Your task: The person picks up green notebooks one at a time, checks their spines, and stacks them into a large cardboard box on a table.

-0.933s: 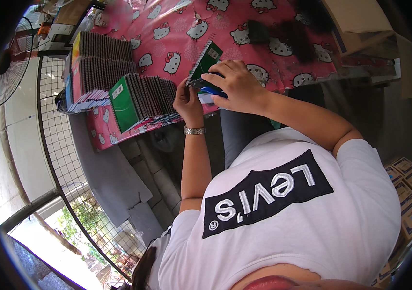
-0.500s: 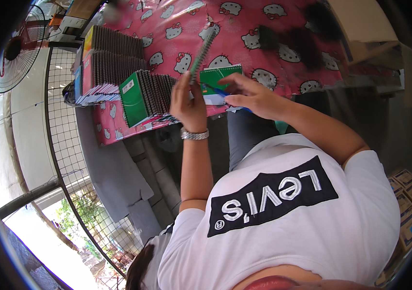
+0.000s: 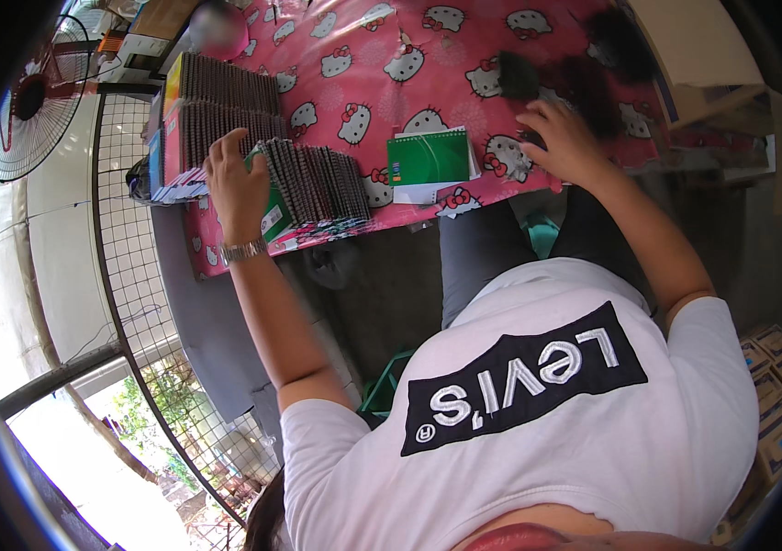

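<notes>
My left hand [image 3: 240,180] is at the left end of a row of upright spiral notebooks [image 3: 322,184], fingers and thumb apart, by the green cover at that end. Whether it touches the cover I cannot tell. On the right, my right hand [image 3: 564,140] hovers over the table edge with its fingers spread and curved. Something small and dark shows beside its fingertips, too unclear to name. Between the hands lies a green spiral notebook [image 3: 429,159] on white sheets, flat on the pink table.
Taller stacks of spiral notebooks [image 3: 226,119] stand behind my left hand. Dark, fuzzy-looking bundles [image 3: 584,92] sit at the far right of the pink patterned tablecloth [image 3: 368,87], beside a cardboard box [image 3: 698,50]. A fan [image 3: 38,101] stands at the far left.
My left hand has moved left to the row's end and no longer holds the upright spiral notebook. My right hand has moved right; the blue-handled tool it held is out of sight.
</notes>
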`<state>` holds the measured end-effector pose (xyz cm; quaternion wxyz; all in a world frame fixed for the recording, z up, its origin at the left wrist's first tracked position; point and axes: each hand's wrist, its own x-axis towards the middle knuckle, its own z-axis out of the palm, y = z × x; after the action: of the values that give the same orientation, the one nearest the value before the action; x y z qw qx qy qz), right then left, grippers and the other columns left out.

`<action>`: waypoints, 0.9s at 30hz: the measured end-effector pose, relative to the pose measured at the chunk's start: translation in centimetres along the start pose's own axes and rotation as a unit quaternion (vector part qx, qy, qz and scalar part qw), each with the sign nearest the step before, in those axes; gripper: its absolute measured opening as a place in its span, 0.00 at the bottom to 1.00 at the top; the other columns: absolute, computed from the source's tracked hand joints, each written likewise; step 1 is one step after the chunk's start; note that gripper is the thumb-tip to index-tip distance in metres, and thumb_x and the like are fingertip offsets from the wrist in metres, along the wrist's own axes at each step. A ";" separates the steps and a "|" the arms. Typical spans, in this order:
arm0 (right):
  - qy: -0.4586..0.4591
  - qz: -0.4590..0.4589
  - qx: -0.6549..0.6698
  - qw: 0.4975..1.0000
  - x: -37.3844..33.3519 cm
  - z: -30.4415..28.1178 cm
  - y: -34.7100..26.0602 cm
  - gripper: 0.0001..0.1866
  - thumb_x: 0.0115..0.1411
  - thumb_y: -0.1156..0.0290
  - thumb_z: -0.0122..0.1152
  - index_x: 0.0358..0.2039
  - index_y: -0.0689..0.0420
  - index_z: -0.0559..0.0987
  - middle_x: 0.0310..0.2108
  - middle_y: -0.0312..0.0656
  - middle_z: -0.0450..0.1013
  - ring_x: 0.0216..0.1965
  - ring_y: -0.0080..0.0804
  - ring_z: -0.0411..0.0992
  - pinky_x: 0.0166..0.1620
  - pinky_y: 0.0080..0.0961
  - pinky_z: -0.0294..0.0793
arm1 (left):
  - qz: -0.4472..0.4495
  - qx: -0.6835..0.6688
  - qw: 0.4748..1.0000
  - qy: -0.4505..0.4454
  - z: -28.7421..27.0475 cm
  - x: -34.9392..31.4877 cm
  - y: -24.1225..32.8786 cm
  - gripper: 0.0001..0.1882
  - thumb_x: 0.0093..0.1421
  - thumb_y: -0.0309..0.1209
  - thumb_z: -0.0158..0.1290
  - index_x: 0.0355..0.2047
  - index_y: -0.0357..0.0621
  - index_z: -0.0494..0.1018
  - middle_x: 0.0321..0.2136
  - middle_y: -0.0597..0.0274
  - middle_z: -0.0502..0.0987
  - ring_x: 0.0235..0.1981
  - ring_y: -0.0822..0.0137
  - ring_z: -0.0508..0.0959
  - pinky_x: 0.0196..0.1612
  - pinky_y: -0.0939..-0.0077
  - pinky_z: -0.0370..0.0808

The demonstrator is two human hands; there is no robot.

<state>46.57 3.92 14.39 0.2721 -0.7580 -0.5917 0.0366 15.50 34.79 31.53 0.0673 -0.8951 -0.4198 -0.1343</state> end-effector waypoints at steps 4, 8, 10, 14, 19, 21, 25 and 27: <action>-0.015 -0.016 0.120 0.993 4.1 0.9 -1.1 0.22 0.57 0.61 0.63 0.49 0.60 0.76 0.48 0.48 0.71 0.53 0.45 0.69 0.56 0.37 0.68 | -0.072 0.042 0.996 -0.021 -0.5 -3.4 -1.0 0.23 0.65 0.40 0.44 0.60 0.52 0.66 0.63 0.52 0.63 0.64 0.49 0.61 0.64 0.54 0.59; -0.105 -0.046 0.200 0.973 8.9 3.7 -4.5 0.25 0.59 0.57 0.60 0.51 0.62 0.76 0.49 0.51 0.73 0.53 0.47 0.71 0.56 0.37 0.68 | -0.094 -0.173 0.978 -0.063 0.2 -5.5 -2.4 0.23 0.68 0.36 0.45 0.62 0.50 0.65 0.62 0.46 0.63 0.65 0.49 0.60 0.66 0.57 0.57; -0.204 -0.030 0.193 0.959 11.2 5.6 -5.6 0.28 0.57 0.53 0.62 0.51 0.63 0.76 0.49 0.52 0.74 0.52 0.48 0.72 0.54 0.37 0.70 | -0.103 -0.188 0.976 -0.036 -0.2 -5.8 -2.6 0.22 0.68 0.30 0.41 0.61 0.46 0.66 0.60 0.46 0.66 0.65 0.49 0.61 0.65 0.61 0.59; -0.398 0.000 0.167 0.902 13.8 6.5 -6.6 0.38 0.49 0.50 0.69 0.52 0.66 0.74 0.49 0.54 0.75 0.50 0.47 0.74 0.52 0.37 0.72 | -0.115 -0.248 0.939 0.210 -1.5 -8.3 1.7 0.16 0.63 0.25 0.43 0.48 0.39 0.75 0.39 0.53 0.78 0.41 0.62 0.76 0.42 0.70 0.75; -0.517 0.001 0.134 0.845 15.3 7.6 -8.1 0.45 0.42 0.52 0.75 0.56 0.67 0.71 0.51 0.55 0.73 0.51 0.46 0.74 0.53 0.36 0.72 | -0.271 -0.627 0.730 0.017 7.5 -18.1 13.0 0.06 0.62 0.23 0.51 0.38 0.39 0.76 0.31 0.64 0.77 0.29 0.74 0.76 0.31 0.80 0.75; -0.568 -0.006 0.106 0.816 15.8 6.9 -9.0 0.47 0.40 0.52 0.77 0.56 0.67 0.70 0.51 0.56 0.73 0.51 0.46 0.74 0.52 0.36 0.73 | -0.399 -0.662 0.635 -0.010 13.2 -20.9 12.9 0.09 0.63 0.22 0.48 0.43 0.37 0.74 0.35 0.62 0.76 0.34 0.74 0.76 0.35 0.78 0.76; -0.531 0.055 0.129 0.835 13.9 7.6 -7.7 0.51 0.39 0.53 0.78 0.60 0.67 0.65 0.54 0.58 0.69 0.52 0.48 0.73 0.50 0.36 0.75 | -0.270 -0.522 0.808 0.049 16.0 -18.3 12.5 0.14 0.63 0.21 0.46 0.48 0.34 0.73 0.37 0.60 0.76 0.37 0.68 0.77 0.42 0.73 0.75; -0.445 0.030 0.070 0.892 12.6 7.1 -7.9 0.55 0.38 0.56 0.79 0.63 0.66 0.60 0.56 0.60 0.67 0.52 0.49 0.73 0.49 0.36 0.76 | -0.237 -0.482 0.842 0.045 18.0 -16.5 11.5 0.15 0.62 0.22 0.47 0.49 0.35 0.73 0.38 0.59 0.76 0.38 0.64 0.77 0.44 0.71 0.74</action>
<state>40.69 19.30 15.30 0.0312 -0.6588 -0.6236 0.4197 17.54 19.56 9.30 -0.3876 -0.6806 -0.4984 -0.3717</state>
